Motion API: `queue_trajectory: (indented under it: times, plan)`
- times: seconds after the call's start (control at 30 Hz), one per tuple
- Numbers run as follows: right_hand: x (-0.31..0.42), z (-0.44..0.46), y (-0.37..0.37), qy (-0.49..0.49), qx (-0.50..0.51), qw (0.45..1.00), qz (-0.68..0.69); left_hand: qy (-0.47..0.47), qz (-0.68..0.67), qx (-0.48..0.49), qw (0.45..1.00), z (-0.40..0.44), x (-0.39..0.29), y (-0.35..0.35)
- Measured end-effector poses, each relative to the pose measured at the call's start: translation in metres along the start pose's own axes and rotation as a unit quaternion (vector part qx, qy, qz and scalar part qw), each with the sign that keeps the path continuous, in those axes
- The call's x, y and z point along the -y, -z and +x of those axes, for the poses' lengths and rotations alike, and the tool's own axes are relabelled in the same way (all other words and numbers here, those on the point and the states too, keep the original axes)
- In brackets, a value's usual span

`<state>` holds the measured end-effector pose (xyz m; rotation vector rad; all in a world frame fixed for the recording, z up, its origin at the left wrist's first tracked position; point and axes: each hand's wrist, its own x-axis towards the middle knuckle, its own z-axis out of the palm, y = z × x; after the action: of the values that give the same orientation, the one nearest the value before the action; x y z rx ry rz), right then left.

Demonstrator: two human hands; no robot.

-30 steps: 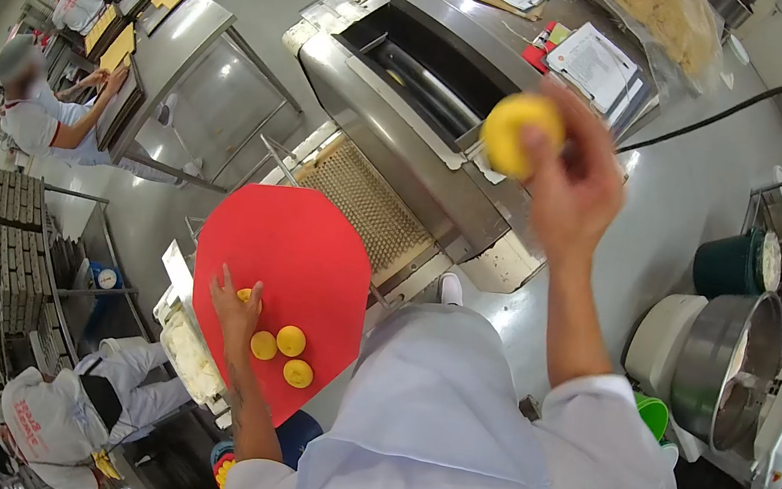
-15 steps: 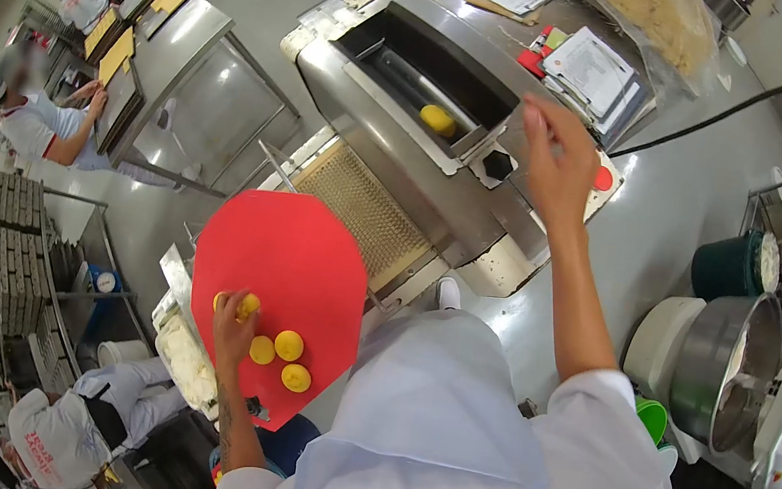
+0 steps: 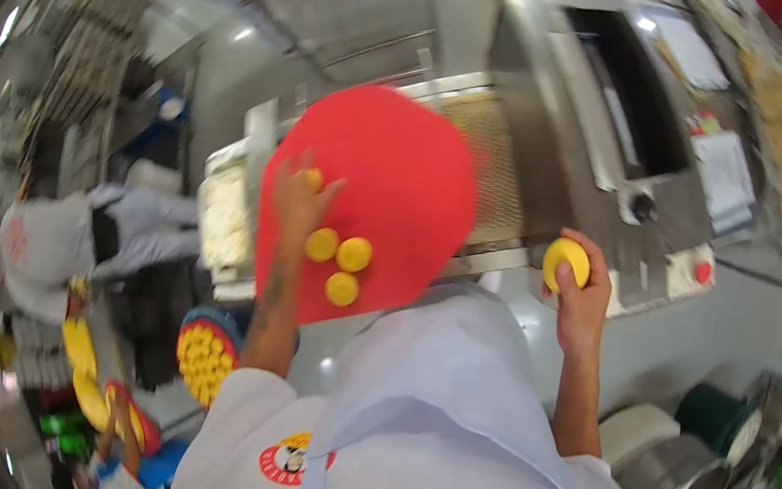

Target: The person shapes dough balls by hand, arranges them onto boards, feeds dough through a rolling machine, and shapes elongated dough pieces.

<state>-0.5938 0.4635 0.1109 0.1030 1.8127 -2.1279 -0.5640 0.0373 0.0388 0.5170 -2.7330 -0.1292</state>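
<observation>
My right hand [image 3: 580,298] is closed around a yellow dough round [image 3: 565,264], held up beside the machine's front edge. Over the red board [image 3: 418,163], my left hand [image 3: 298,205] has its fingers spread, somewhat blurred, around another yellow dough piece [image 3: 313,178]. Whether the fingers press on that piece is hard to see. Three more yellow dough rounds [image 3: 353,254] lie grouped on the board, just below my left hand.
A steel machine [image 3: 571,120] with a dark trough [image 3: 626,92] and a textured belt [image 3: 490,158] stands beyond the board. Left of the board is a tray of pale dough [image 3: 228,215]. A tub of yellow pieces [image 3: 205,358] sits lower left. Co-workers are at the left.
My right hand has come down from above the machine and now holds a dough round. The yellow piece has gone from the trough. The view has turned, showing the tub at lower left.
</observation>
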Motion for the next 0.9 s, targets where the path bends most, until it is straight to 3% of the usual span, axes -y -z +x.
queue_trajectory:
  times: [0.03,0.07,0.1,0.13,0.17,0.2,0.27,0.3,0.37,0.43,0.47,0.5,0.57,0.63,0.67,0.73,0.77,0.83,0.87,0.9]
  plan:
    - [0.016,-0.004,0.005,0.04,-0.03,0.998,0.042,0.074,-0.043,0.156,0.984,0.003,0.046,-0.026]
    - [0.036,-0.003,0.003,0.086,-0.06,0.991,0.084,0.022,-0.092,0.116,0.989,0.0,0.083,-0.057]
    - [0.058,0.001,0.005,0.134,-0.086,0.979,0.125,0.05,-0.109,0.151,0.981,0.007,0.078,-0.046]
    - [0.08,0.006,0.009,0.235,-0.117,0.958,0.116,0.009,-0.144,0.125,0.982,0.006,0.097,-0.059]
    - [0.103,0.013,0.015,0.33,-0.142,0.928,0.104,0.147,-0.354,0.13,0.915,0.006,0.092,-0.06]
    - [0.129,0.021,0.023,0.42,-0.184,0.888,0.017,0.283,-0.534,0.135,0.786,0.006,0.088,-0.054]
    - [0.177,0.042,0.024,0.554,-0.252,0.789,-0.081,0.32,-0.779,0.143,0.52,-0.005,0.08,-0.028]
    - [0.197,0.058,0.017,0.607,-0.28,0.738,-0.089,0.331,-0.791,0.121,0.499,-0.011,0.063,-0.009]
    - [0.211,0.108,0.019,0.622,-0.32,0.697,-0.159,0.359,-0.81,0.072,0.457,-0.024,0.034,0.021]
    - [0.202,0.148,0.011,0.518,-0.296,0.754,-0.276,0.354,-0.817,0.088,0.447,-0.04,0.042,0.022]
    - [0.182,0.166,0.019,0.449,-0.25,0.754,-0.409,0.352,-0.82,0.096,0.441,-0.044,0.044,0.022]
    - [0.16,0.18,0.027,0.37,-0.2,0.735,-0.532,0.324,-0.806,0.098,0.485,-0.048,0.035,0.025]
    - [0.125,0.173,0.025,0.363,-0.243,0.797,-0.417,0.268,-0.772,0.097,0.568,-0.054,-0.009,0.038]
    - [0.124,0.105,-0.01,0.264,-0.175,0.862,-0.396,0.242,-0.72,0.14,0.636,-0.054,-0.075,0.07]
    - [0.086,0.09,-0.025,0.29,-0.089,0.866,-0.398,0.205,-0.689,0.162,0.676,-0.052,-0.103,0.08]
    - [0.039,0.047,-0.071,0.27,0.123,0.911,-0.285,0.125,-0.637,0.194,0.735,-0.048,-0.142,0.091]
    - [0.021,0.036,-0.083,0.268,0.213,0.917,-0.207,0.052,-0.582,0.171,0.793,-0.045,-0.151,0.093]
    - [0.022,0.036,-0.078,0.148,0.184,0.959,-0.159,-0.101,-0.456,0.122,0.876,-0.041,-0.163,0.099]
    - [0.025,0.039,-0.074,0.088,0.168,0.973,-0.134,-0.127,-0.418,0.12,0.892,-0.032,-0.157,0.11]
    - [0.042,0.044,-0.061,0.139,0.075,0.972,-0.175,-0.077,-0.395,0.111,0.909,-0.025,-0.138,0.102]
